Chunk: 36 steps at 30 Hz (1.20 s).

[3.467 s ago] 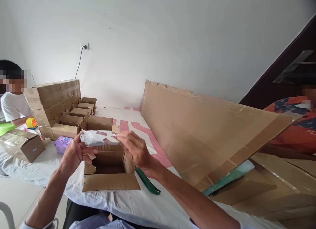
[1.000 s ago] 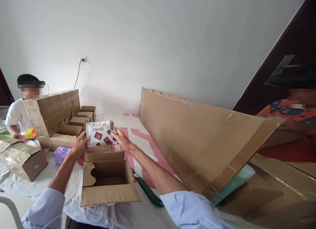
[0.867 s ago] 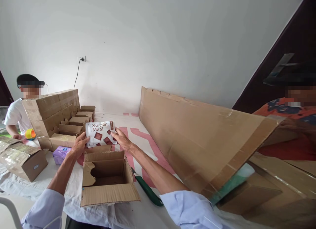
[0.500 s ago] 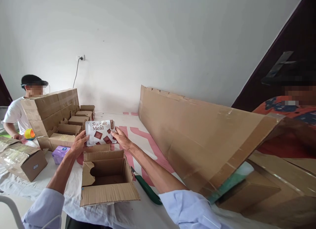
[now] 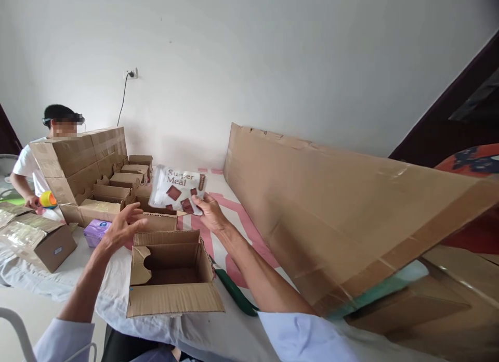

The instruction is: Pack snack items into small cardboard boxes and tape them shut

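The right hand [image 5: 212,214] holds a white packet [image 5: 175,188] by its lower right corner, thumb in front, fingers clamped on the edge. The packet is up in the air, tilted, with its printed face turned toward the wearer; the words "Super Meal" and dark brown squares show on it. The left hand [image 5: 122,228] is free of the packet, fingers apart and slightly curled, with the thumb pointing toward the packet.

Below and between the forearms sits an open box [image 5: 175,300], its front flap folded down toward the wearer and its inside in shadow. A second box [image 5: 159,221] stands just behind it, under the packet. A green handle [image 5: 236,294] lies just to the right of the open box, partly hidden by the right forearm. Near the left wrist is a purple pack [image 5: 96,232], and beyond it a stack of boxes [image 5: 74,159]. A large cardboard sheet [image 5: 331,206] leans along the right side. Everything near the hands rests on a pale cloth [image 5: 206,333] with pink patches. At the far left, a person in a white shirt [image 5: 26,164] has a hand beside a yellow roll [image 5: 47,198]
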Tool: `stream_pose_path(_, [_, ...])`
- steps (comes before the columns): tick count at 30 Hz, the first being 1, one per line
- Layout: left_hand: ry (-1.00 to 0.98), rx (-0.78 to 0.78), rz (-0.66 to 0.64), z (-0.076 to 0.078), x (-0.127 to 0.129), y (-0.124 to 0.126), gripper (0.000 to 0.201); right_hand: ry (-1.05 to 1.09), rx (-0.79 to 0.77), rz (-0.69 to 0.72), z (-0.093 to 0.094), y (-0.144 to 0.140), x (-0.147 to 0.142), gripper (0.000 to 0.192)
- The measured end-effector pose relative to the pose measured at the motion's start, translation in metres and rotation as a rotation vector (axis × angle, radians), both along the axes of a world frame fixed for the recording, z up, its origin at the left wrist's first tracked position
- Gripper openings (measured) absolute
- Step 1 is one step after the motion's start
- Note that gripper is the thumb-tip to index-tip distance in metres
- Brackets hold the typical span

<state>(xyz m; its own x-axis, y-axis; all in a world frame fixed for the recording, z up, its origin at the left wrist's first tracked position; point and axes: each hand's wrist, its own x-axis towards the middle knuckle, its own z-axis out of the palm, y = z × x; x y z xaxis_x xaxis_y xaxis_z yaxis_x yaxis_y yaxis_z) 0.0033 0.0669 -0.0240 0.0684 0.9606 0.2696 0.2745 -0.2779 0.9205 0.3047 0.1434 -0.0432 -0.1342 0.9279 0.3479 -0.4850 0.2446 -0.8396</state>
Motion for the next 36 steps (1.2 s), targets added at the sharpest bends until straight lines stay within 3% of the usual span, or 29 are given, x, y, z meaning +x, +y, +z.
stream_pose_path(3, [0.104,-0.101,-0.026,-0.021,-0.010,-0.020,0.084,0.067,-0.002,-0.063,-0.006,-0.004,0.016,0.041])
stream_pose_path(7, [0.011,-0.262,-0.319,-0.045,-0.006,-0.038,0.051,0.105,-0.065,-0.121,-0.020,-0.009,0.024,0.043])
stream_pose_path(9, [0.001,-0.316,-0.380,-0.051,-0.002,-0.042,0.047,0.111,-0.108,-0.140,-0.028,-0.011,0.024,0.044])
stream_pose_path(13, [-0.024,-0.371,-0.420,-0.054,0.000,-0.050,0.049,0.139,-0.132,-0.143,-0.042,-0.020,0.024,0.044])
stream_pose_path(20, [-0.011,-0.351,-0.377,-0.042,-0.007,-0.060,0.051,0.214,-0.207,-0.210,-0.073,-0.033,0.042,0.043])
stream_pose_path(23, [0.058,-0.281,-0.208,-0.042,-0.017,-0.053,0.056,0.243,-0.275,-0.263,-0.091,-0.037,0.052,0.048])
stream_pose_path(28, [0.374,-0.202,0.496,-0.058,-0.052,-0.047,0.056,0.277,-0.402,-0.319,-0.116,-0.045,0.065,0.049])
stream_pose_path(30, [0.492,-0.210,0.718,-0.070,-0.068,-0.047,0.072,0.291,-0.437,-0.339,-0.126,-0.046,0.068,0.048])
stream_pose_path(33, [0.603,-0.266,0.814,-0.090,-0.083,-0.041,0.106,0.305,-0.491,-0.364,-0.139,-0.045,0.070,0.049])
stream_pose_path(36, [0.650,-0.324,0.775,-0.109,-0.088,-0.025,0.103,0.314,-0.544,-0.359,-0.148,-0.044,0.071,0.052])
